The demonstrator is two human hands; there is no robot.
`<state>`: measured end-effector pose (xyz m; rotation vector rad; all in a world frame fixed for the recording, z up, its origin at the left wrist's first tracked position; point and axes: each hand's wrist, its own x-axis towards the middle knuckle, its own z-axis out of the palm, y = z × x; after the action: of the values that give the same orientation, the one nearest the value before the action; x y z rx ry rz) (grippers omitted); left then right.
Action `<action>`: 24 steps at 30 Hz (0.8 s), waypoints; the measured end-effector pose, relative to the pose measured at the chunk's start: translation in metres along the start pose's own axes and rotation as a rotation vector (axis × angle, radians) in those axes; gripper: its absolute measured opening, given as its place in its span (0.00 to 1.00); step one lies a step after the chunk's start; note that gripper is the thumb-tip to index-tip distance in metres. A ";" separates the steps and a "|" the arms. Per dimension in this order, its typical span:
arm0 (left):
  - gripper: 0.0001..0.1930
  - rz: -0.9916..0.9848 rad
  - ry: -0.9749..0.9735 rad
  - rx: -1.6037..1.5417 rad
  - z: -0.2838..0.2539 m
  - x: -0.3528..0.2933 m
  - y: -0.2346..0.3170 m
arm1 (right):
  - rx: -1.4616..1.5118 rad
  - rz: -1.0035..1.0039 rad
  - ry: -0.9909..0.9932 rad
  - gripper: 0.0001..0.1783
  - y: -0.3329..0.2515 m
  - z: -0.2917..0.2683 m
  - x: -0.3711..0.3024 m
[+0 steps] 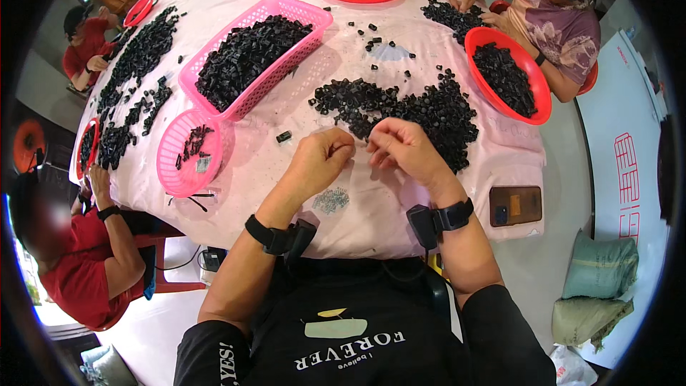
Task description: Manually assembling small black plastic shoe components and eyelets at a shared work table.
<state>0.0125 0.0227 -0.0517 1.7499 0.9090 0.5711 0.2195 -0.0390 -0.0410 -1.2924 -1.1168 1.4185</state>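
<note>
Left hand (323,156) and right hand (406,146) apparently handling black plastic parts (437,116), toward table (373,232) near edge; grips undeterminable; next likely requires fine pinching.

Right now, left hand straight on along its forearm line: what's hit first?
Likely the near edge of the pile of small black parts, just beyond the left hand; height unclear, so it might pass over.

A low, uneven heap of small, blocky, black plastic-looking pieces (441,116) spreads at centre right, the pieces at mixed angles, with strays scattered on its far side. Nearer and further left, tiny pale grey-green bits (330,200) lie in a flat patch, their shapes unclear.
</note>
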 end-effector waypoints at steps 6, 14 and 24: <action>0.06 -0.012 -0.017 0.047 -0.003 -0.001 0.014 | 0.019 -0.127 0.193 0.08 0.007 -0.004 0.006; 0.09 0.131 0.133 0.272 -0.001 0.013 0.014 | 0.038 -0.020 -0.461 0.10 -0.008 0.007 -0.009; 0.10 0.246 0.248 0.407 -0.011 0.046 0.020 | 0.016 -0.144 -0.252 0.08 0.006 0.008 -0.003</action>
<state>0.0380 0.0622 -0.0312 2.2126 1.0413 0.8204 0.2117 -0.0434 -0.0461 -1.0196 -1.3342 1.5064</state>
